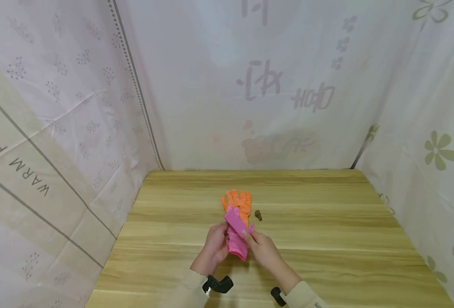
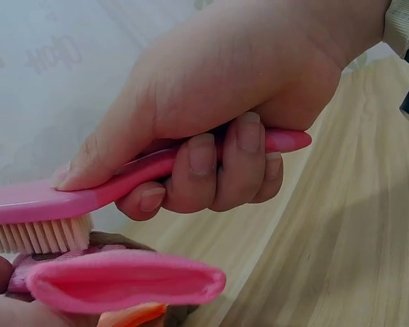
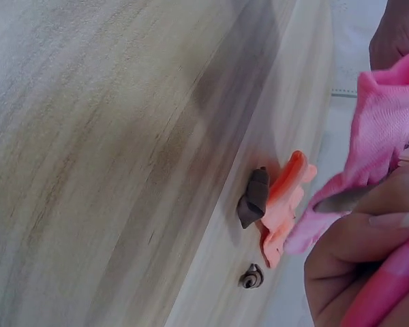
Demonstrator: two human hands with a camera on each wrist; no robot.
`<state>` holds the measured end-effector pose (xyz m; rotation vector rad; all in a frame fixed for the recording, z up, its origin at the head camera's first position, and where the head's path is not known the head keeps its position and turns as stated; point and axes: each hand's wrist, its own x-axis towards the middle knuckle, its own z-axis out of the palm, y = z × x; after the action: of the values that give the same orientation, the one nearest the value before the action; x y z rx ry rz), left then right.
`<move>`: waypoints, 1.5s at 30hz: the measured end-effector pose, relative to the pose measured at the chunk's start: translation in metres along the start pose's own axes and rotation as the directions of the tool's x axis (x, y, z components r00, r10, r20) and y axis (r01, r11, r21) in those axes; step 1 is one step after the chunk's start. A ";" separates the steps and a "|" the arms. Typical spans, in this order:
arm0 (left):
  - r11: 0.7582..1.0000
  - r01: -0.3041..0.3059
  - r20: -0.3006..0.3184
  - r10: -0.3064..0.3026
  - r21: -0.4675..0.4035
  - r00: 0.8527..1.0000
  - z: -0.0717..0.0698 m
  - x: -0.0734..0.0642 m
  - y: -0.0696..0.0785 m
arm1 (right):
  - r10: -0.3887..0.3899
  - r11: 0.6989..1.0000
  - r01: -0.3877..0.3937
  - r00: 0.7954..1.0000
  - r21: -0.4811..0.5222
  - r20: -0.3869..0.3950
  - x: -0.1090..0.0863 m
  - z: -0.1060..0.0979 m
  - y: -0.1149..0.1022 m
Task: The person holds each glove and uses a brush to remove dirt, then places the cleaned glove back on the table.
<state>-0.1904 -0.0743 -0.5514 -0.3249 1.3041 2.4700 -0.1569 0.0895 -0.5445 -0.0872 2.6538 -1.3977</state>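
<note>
Just beside the right grip [image 1: 264, 250], which is curled round a pink brush [image 1: 236, 223], the pink glove [image 1: 237, 247] is held by the left grip [image 1: 215, 244], seemingly for brushing, the next stroke calling for taut fabric.

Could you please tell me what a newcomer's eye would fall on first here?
Probably the pink brush in the right hand, over the pink glove in the left hand. Next, the orange glove lying on the table just beyond them.
</note>
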 end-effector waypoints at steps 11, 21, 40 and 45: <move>0.973 0.154 0.174 -0.124 -0.170 0.977 -0.004 0.003 -0.013 | 0.034 0.989 -0.033 0.999 0.143 -0.004 0.000 -0.002 0.006; 0.988 0.090 0.204 -0.063 -0.128 0.977 -0.002 0.010 -0.020 | 0.043 0.992 -0.039 0.999 0.117 -0.031 0.001 -0.004 0.012; 0.998 0.061 0.122 -0.062 0.009 0.991 -0.003 0.007 -0.019 | 0.048 0.999 -0.048 0.999 -0.003 0.021 0.004 -0.007 0.002; 0.998 0.046 0.095 -0.050 0.049 0.994 0.000 0.011 -0.015 | 0.056 0.997 -0.055 0.998 -0.046 0.014 0.004 -0.012 0.003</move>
<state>-0.1941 -0.0641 -0.5665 -0.2200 1.2972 2.3801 -0.1622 0.1004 -0.5407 -0.0285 2.6545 -1.3154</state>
